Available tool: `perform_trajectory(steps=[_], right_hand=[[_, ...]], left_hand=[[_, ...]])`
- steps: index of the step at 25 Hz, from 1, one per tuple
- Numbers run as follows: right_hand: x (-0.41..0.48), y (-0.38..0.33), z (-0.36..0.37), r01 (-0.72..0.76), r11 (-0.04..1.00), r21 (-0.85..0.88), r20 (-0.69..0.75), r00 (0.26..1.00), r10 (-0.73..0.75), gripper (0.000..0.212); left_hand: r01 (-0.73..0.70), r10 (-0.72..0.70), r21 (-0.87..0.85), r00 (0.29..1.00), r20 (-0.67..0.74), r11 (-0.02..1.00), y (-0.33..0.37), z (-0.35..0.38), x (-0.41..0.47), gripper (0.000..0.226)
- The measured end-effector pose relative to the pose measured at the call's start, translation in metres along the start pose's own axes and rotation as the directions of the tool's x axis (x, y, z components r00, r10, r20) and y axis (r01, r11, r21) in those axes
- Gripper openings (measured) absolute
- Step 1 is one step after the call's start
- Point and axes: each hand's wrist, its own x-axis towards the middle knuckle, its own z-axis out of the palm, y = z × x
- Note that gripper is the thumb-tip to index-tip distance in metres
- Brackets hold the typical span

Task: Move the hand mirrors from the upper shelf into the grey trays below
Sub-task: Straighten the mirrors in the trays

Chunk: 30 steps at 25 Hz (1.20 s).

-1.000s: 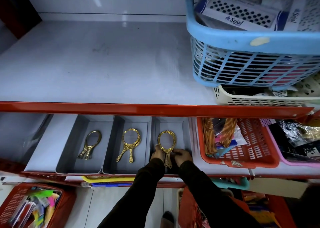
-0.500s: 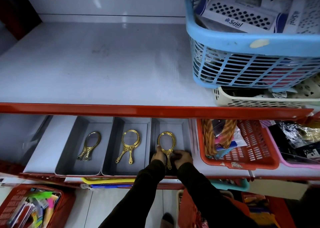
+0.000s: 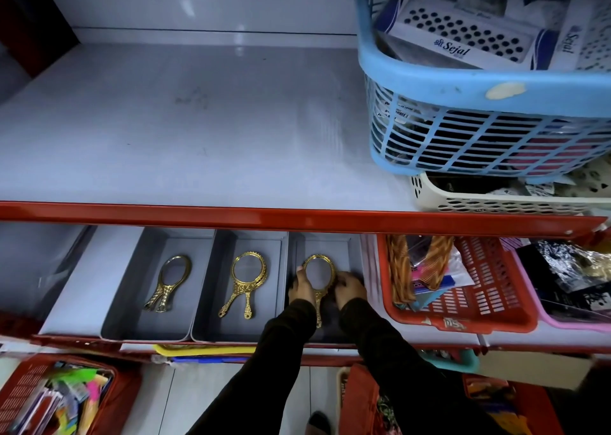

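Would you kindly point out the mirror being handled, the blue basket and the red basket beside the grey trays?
Gold hand mirror (image 3: 319, 273): head view, on its oval face.
Blue basket (image 3: 469, 130): head view, on its slatted front wall.
Red basket (image 3: 479, 312): head view, on its front wall.

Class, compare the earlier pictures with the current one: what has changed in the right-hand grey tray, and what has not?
Both hands, left hand and right hand, slid up from the handle of the gold mirror to flank its oval frame, and they still touch it. The mirror itself barely moved. The mirrors in the left tray and the middle tray lie as before.
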Motion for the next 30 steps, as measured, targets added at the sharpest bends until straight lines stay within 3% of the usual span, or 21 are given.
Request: perform_trajectory(steps=[5,8,11,16,20,22,25,27,30], right_hand=[[0.024,0.013,0.011,-0.054,0.987,0.151,0.045,0.998,0.048,0.039],[0.017,0.008,0.009,-0.09,0.972,0.217,0.05,0.995,0.081,0.038],[0.023,0.012,0.012,-0.092,0.968,0.234,0.048,0.995,0.083,0.037],[-0.008,-0.005,-0.001,-0.053,0.98,0.193,-0.006,0.998,0.055,0.032],[-0.03,-0.032,0.0,0.051,0.963,0.263,-0.084,0.996,-0.029,0.04],[-0.039,-0.049,0.014,0.068,0.94,0.335,-0.088,0.995,-0.041,0.042],[-0.055,-0.077,0.04,0.056,0.911,0.41,-0.024,0.998,-0.05,0.035],[-0.059,-0.091,0.06,0.004,0.873,0.487,0.042,0.999,-0.028,0.031],[-0.06,-0.104,0.094,-0.081,0.858,0.508,0.138,0.99,0.011,0.025]], left_hand=[[0.001,-0.002,0.036,1.0,0.025,0.999,0.002,0.001,0.003,0.094],[-0.002,0.002,0.087,1.0,0.006,0.996,-0.017,0.005,0.037,0.122],[0.022,-0.024,0.096,1.0,0.014,0.995,-0.019,0.004,0.041,0.124],[0.005,-0.008,0.034,0.997,0.078,0.999,0.032,-0.018,-0.052,0.074],[-0.105,0.104,0.0,0.987,0.126,0.994,0.045,-0.038,-0.06,0.079],[-0.117,0.129,-0.093,0.981,0.144,0.989,0.057,-0.057,-0.061,0.069],[-0.126,0.148,-0.143,0.977,0.156,0.982,0.08,-0.093,-0.056,0.066],[-0.123,0.138,-0.15,0.986,0.094,0.981,0.09,-0.115,-0.048,0.078],[-0.121,0.123,-0.079,0.992,0.019,0.99,0.097,-0.145,-0.031,0.071]])
